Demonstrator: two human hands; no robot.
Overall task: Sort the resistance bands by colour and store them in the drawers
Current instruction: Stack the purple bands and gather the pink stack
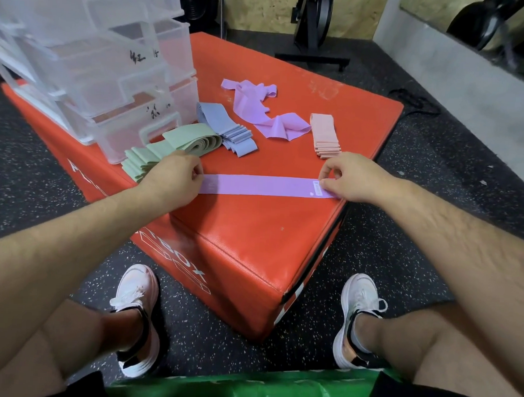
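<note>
We are pinching the purple band (pixel 261 185) by its ends, fingers of left hand (pixel 177 175) and right hand (pixel 354 179) curled; uneven release could flick it off the box (pixel 253 228).

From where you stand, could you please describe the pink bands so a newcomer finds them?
Find the red box. Near its right edge, beyond the right hand, lie the pink bands. Theirs is the only pink stack, beside a crumpled purple band.

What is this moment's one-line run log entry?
state: purple band flat on red box | left hand: pinches left end | right hand: pinches right end | waiting: green stack, blue stack, pink stack
</note>
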